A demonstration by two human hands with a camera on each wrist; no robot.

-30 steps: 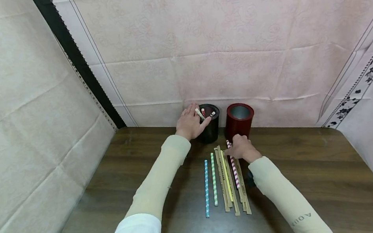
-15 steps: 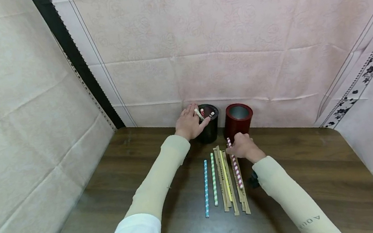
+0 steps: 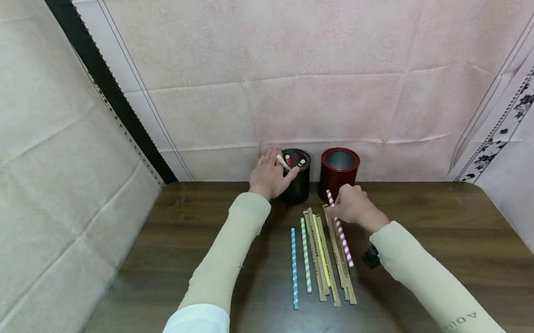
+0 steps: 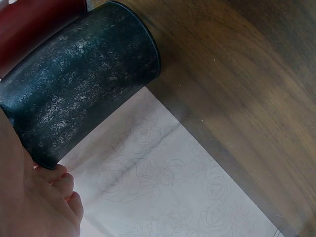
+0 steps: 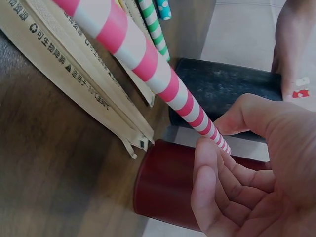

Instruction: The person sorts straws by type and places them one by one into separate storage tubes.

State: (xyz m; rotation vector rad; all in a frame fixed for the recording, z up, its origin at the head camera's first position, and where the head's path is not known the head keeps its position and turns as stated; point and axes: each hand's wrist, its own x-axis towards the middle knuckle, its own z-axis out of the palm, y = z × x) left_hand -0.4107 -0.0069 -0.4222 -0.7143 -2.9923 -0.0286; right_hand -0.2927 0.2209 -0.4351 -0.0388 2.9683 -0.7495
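In the head view my left hand (image 3: 268, 175) grips the black cylindrical holder (image 3: 297, 190) near its top, thumb over the front of the rim. Several straw ends show in its mouth. The left wrist view shows curled fingers (image 4: 61, 183) at the rim. My right hand (image 3: 356, 208) pinches a pink-and-white striped paper straw (image 5: 148, 66) near its far end, between thumb and forefinger. The straw slants over the table just right of the paper-wrapped straws (image 3: 337, 264). Close beyond the right hand stands the dark red cylindrical holder (image 3: 332, 180).
Left of the wrapped straws lie a blue spotted straw (image 3: 294, 269), a green striped straw (image 3: 306, 257) and a yellow straw (image 3: 320, 247). Other wrapped straws (image 3: 316, 265) flank the yellow one. A cloth wall (image 3: 218, 111) rises behind the wooden table (image 3: 162, 295).
My right hand has lifted the pink-and-white straw off the wrapped straws and moved slightly right and away with it. The left hand stays at the black holder.
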